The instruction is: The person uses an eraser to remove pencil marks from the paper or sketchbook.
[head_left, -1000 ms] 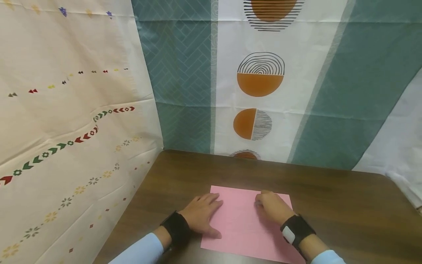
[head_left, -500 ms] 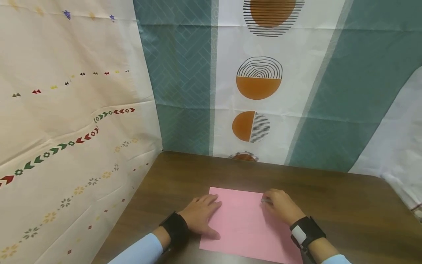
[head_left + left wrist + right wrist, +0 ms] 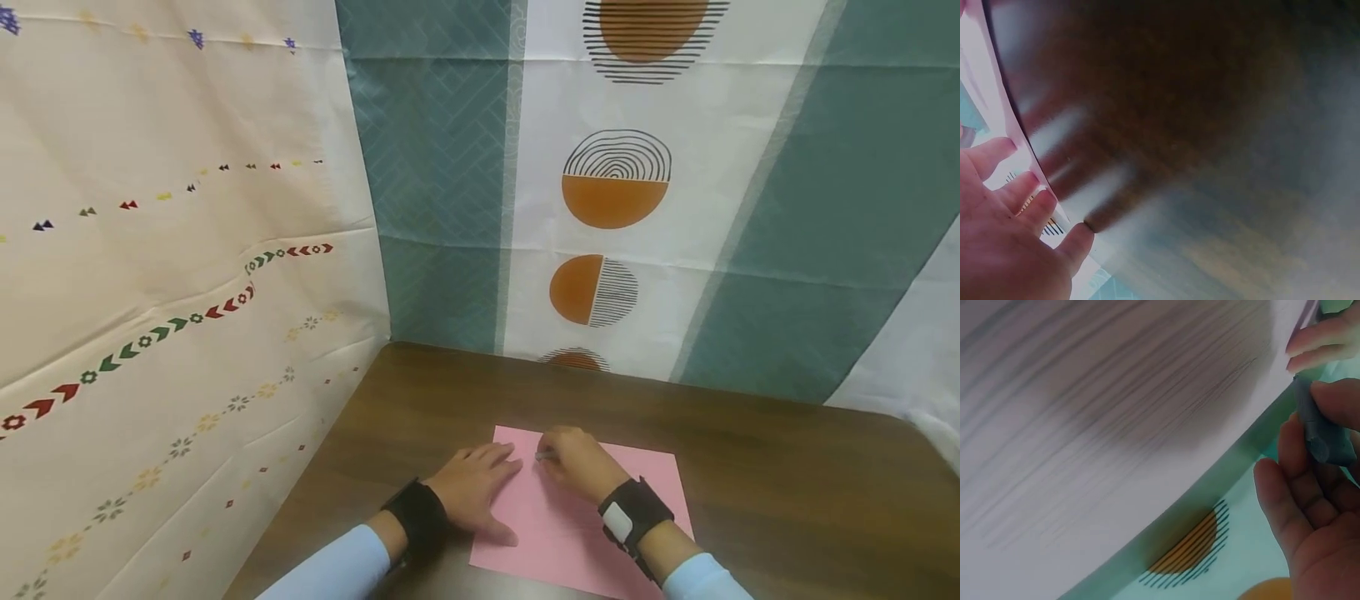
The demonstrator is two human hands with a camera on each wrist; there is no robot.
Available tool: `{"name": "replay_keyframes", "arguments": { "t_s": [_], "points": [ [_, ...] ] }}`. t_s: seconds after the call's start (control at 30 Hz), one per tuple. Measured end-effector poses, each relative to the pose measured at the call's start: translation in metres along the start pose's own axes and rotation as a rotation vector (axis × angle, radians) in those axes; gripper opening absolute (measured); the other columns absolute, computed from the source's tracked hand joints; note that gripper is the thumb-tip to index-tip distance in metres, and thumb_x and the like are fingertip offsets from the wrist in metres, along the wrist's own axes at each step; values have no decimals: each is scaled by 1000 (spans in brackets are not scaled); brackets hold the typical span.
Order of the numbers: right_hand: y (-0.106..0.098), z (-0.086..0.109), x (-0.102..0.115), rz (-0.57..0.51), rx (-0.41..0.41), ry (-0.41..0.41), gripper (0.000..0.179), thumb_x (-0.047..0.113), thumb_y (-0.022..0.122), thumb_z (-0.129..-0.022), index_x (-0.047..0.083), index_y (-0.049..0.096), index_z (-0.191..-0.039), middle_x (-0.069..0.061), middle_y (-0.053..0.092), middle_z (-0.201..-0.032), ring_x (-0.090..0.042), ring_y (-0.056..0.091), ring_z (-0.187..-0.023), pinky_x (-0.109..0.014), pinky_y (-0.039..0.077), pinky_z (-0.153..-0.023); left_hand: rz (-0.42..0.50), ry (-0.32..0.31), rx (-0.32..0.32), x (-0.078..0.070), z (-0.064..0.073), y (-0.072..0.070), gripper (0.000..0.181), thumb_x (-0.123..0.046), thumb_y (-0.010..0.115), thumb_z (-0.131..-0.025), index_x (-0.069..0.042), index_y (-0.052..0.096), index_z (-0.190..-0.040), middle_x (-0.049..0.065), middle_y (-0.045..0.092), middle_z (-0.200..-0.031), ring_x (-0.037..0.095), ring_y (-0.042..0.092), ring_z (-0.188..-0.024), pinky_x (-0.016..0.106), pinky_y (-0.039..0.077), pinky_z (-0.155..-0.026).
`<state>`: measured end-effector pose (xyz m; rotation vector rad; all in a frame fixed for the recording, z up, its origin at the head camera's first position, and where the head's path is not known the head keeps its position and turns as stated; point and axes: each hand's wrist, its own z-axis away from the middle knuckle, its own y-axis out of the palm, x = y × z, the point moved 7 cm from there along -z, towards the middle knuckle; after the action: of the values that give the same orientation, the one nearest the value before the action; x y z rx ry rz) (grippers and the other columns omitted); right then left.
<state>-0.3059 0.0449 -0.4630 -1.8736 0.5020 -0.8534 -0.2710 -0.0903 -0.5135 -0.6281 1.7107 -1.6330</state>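
A sheet of pink paper lies on the brown table. Spread over its left edge, the left hand rests with fingers apart; in the left wrist view its fingertips sit along the paper's edge. My right hand pinches a short grey pencil between thumb and fingers, near the paper's upper left. The pencil's narrow tip points toward the paper in the right wrist view. Many thin grey lines run in parallel across the sheet there. Much of the pencil is hidden by the hand in the head view.
The wooden table extends beyond the paper on both sides. Behind it hangs a green and white cloth with orange half circles. A cream patterned cloth hangs along the left side.
My right hand with the pencil went slightly right, then moved well left across the paper toward the left hand. The left hand stays on the sheet's left edge.
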Motion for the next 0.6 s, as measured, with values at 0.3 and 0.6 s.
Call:
{"name": "replay_keyframes", "arguments": {
  "t_s": [0.3,0.6],
  "points": [
    [22,-5,2,3,79,-23,9,8,73,-75,10,68,-82,5,58,-75,-13,56,-74,-34,53,-71,-11,15,-11,1,-1,2,104,-86,47,-63,-19,37,-142,8,28,-149,25,21,-133,53,32,-100],
    [30,0,-3,-21,55,-28,8,12,73,-77,14,68,-82,9,54,-73,-7,52,-70,-31,52,-67,6,3,5,-2,1,-3,102,-83,50,-65,-18,37,-142,8,27,-149,25,21,-133,52,31,-101]
  ]
}}
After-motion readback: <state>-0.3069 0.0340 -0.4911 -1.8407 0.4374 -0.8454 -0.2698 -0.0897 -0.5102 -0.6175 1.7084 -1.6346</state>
